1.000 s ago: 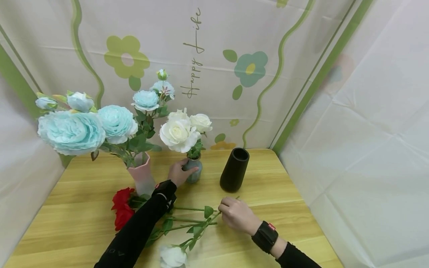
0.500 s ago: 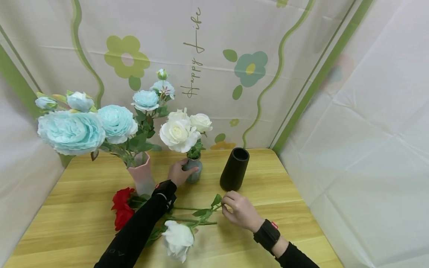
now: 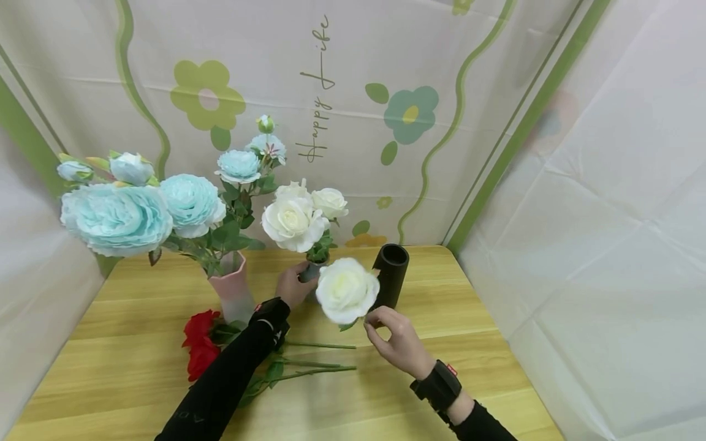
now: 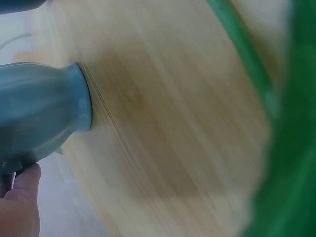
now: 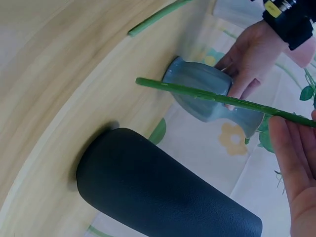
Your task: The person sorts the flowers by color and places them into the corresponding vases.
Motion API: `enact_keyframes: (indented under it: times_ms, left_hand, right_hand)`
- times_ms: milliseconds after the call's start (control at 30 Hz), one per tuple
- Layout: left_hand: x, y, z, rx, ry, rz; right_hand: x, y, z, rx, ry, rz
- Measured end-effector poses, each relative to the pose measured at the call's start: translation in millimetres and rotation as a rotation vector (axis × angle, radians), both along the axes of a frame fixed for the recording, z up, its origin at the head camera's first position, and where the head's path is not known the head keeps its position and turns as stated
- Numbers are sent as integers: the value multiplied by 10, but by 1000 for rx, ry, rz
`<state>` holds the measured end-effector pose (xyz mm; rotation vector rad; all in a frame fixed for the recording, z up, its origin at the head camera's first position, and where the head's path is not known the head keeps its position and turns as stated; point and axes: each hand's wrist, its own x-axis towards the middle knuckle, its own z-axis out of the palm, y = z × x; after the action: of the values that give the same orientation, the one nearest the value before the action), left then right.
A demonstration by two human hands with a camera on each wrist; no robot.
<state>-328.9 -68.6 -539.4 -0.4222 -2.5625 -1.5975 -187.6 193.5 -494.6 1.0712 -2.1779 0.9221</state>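
At the middle of the table my left hand (image 3: 292,286) grips a small blue-grey vase (image 4: 42,106), thumb and fingers around its upper body. White roses (image 3: 293,222) stand in that vase. My right hand (image 3: 399,344) pinches the green stem (image 5: 197,93) of a single white rose (image 3: 347,290). In the head view this bloom is upright and overlaps both the blue-grey vase and the black vase (image 3: 394,278). The right wrist view shows the bare stem end hanging over the table, crossing in front of the blue-grey vase.
A pink and white vase (image 3: 228,285) with large pale blue flowers (image 3: 193,205) stands at the left. Red flowers (image 3: 203,346) lie on the wooden table (image 3: 441,392), their stems (image 3: 322,365) pointing right under my left forearm. A printed cloth (image 3: 353,49) hangs behind.
The white rose has been raised from the front of the table, its bloom swung up and right until it stands upright. My left hand has stayed on the vase.
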Motion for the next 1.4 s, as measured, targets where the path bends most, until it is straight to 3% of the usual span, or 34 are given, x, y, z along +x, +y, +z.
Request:
enact_keyframes:
  times_ms: [67, 233, 400, 767, 1000, 1267, 1400]
  left_hand:
    - [31, 7, 45, -3, -12, 2]
    - [35, 5, 39, 1, 9, -2]
    - [38, 3, 53, 6, -20, -5]
    - [59, 27, 124, -2, -45, 1]
    - [57, 34, 142, -8, -57, 6]
    - [53, 30, 95, 1, -22, 14]
    - [45, 29, 69, 8, -13, 12]
  right_hand:
    - [9, -9, 15, -20, -28, -11]
    - [27, -29, 59, -63, -105, -51]
    - [35, -57, 81, -128, -168, -89]
    - [1, -110, 152, -254, -261, -24]
    - [-4, -133, 236, -319, -317, -68]
    - [114, -247, 540, -442, -384, -68]
    - [35, -217, 486, -537, -411, -46]
